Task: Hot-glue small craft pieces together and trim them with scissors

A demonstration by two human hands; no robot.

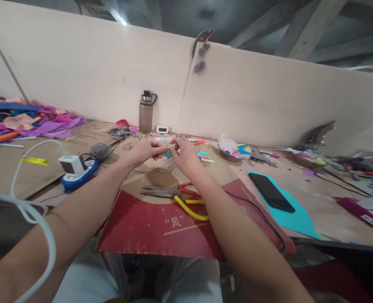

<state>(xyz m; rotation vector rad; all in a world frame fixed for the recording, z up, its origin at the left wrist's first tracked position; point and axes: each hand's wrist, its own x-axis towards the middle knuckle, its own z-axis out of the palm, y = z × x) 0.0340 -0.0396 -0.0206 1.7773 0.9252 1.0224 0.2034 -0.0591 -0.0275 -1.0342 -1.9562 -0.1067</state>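
Red cardboard sheet lies nearest, with yellow-handled snips resting on its far edge, untouched. Just beyond, the left hand and right hand meet fingertip to fingertip. Both are pinched closed on a small teal piece held just above the table; it is too small to identify. This looks like fine finger-work on that piece, and any further handling would call for a steady, light pinch. A grey bottle stands by the far wall.

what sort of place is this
Likely a craft workshop bench: heaps of coloured paper scraps, snips on the cardboard-covered table, plywood partition behind, and the left hand and right hand pinching a small piece.
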